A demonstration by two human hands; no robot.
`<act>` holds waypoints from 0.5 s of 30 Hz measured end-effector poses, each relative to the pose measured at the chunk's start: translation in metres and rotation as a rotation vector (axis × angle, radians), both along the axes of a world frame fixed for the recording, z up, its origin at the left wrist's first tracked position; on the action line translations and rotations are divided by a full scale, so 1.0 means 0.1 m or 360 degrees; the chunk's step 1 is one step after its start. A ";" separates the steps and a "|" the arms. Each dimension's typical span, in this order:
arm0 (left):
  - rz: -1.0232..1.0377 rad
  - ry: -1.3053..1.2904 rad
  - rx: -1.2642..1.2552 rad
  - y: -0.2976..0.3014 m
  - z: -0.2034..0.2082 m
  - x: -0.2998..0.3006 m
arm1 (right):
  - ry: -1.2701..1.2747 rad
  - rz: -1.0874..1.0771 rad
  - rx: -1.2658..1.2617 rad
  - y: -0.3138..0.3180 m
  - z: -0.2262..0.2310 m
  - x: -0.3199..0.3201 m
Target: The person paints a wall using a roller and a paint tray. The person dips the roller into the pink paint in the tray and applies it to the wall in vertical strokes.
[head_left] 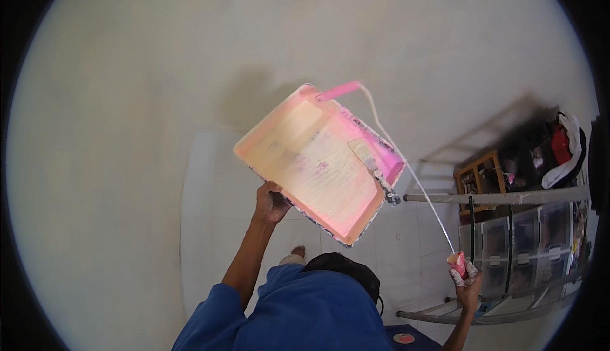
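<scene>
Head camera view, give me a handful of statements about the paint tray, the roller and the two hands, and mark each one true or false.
1. The left hand grips the lower edge of the paint tray. True.
2. The paint tray lies flat on the floor. False: it is held up in the air, tilted.
3. The right hand holds the red grip of a long-handled roller. True.
4. The roller head is blue. False: it is pink, and sits at the tray's upper edge.
5. Clear plastic drawers stand at the right side. True.
</scene>
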State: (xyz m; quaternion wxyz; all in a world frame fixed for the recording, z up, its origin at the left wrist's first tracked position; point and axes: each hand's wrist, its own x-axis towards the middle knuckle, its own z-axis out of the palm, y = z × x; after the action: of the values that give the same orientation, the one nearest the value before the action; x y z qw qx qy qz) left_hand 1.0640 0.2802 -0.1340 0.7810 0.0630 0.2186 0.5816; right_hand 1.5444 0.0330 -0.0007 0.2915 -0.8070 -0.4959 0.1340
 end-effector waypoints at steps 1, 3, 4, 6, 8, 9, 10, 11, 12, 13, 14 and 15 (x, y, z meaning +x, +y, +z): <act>-0.0001 0.0019 -0.0008 -0.04 0.01 0.03 | 0.0125 0.0047 -0.0070 0.06 0.12 -0.02; 0.0011 0.0029 -0.0036 -0.09 0.11 0.10 | -0.0057 0.0210 0.0031 0.22 0.41 -0.07; 0.0024 0.0040 -0.0044 -0.12 0.18 0.12 | -0.0231 0.0421 -0.0179 0.40 0.66 -0.13; 0.0049 0.0051 -0.0037 -0.17 0.31 0.17 | -0.0713 0.0700 -0.0186 0.66 0.89 -0.30; 0.0069 0.0063 -0.0037 -0.21 0.38 0.22 | -0.0799 0.0774 -0.0209 0.80 0.96 -0.24; 0.0097 0.0096 -0.0037 -0.23 0.40 0.24 | -0.0884 0.0833 -0.0231 0.86 0.99 -0.22; 0.0122 0.0129 -0.0037 -0.25 0.42 0.26 | -0.0871 0.0887 -0.0246 0.92 1.03 -0.22; 0.0125 0.0126 -0.0046 -0.26 0.43 0.27 | -0.0872 0.0893 -0.0254 0.96 1.05 -0.22; 0.0147 0.0094 -0.0030 -0.27 0.43 0.26 | -0.0764 0.0923 -0.0262 0.98 1.07 -0.20; 0.0166 0.0062 -0.0015 -0.30 0.43 0.26 | -0.0656 0.0949 -0.0271 0.97 1.08 -0.17; 0.0164 0.0067 -0.0018 -0.32 0.41 0.25 | -0.0650 0.0948 -0.0274 0.95 1.07 -0.12; 0.0208 0.0065 -0.0025 -0.34 0.37 0.25 | -0.0612 0.0949 -0.0285 0.91 1.05 -0.06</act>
State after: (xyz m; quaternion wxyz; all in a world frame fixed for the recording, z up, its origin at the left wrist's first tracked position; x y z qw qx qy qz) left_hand 1.0888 0.2460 -0.0974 0.7373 0.0543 0.2426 0.6282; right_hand 1.5385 0.1245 0.1044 0.0692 -0.6598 -0.7413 0.1018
